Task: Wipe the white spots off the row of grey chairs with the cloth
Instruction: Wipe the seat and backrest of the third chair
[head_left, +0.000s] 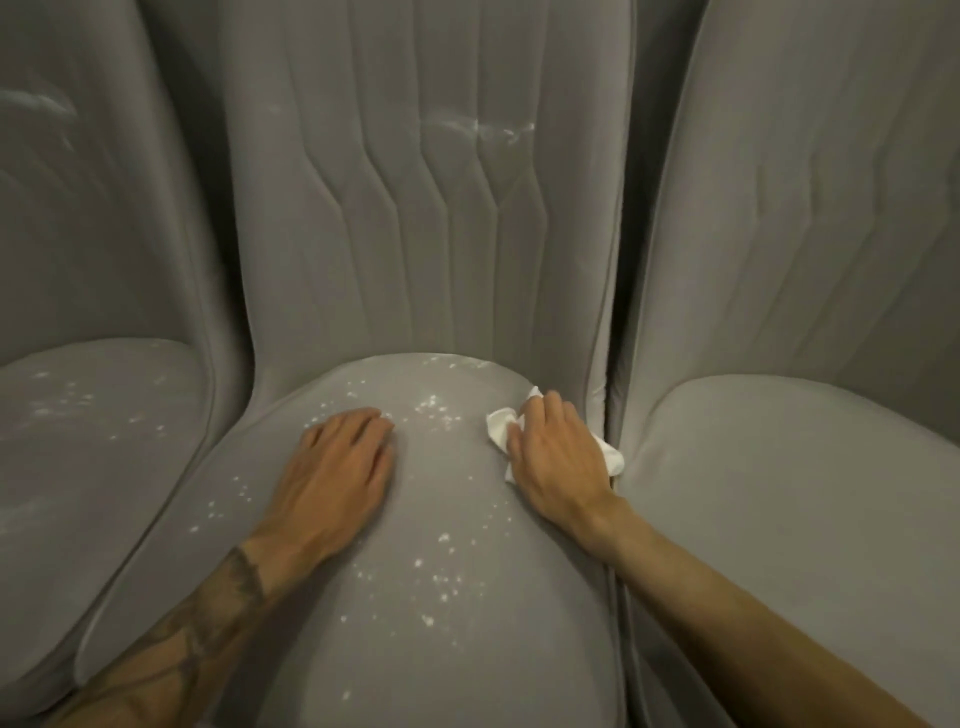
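Observation:
Three grey upholstered chairs stand side by side. The middle chair's seat (415, 519) carries scattered white spots (441, 571), with a denser cluster (434, 410) between my hands and white smears (478, 127) on its backrest. My right hand (556, 457) presses a crumpled white cloth (501, 428) onto the right side of this seat, fingers curled over it. My left hand (343, 462) lies flat on the seat's left-centre with fingers stretched out, holding nothing.
The left chair's seat (88, 447) has white spots too, and its backrest (47, 104) shows a pale smear. The right chair (779, 493) looks free of spots. Narrow gaps separate the chairs.

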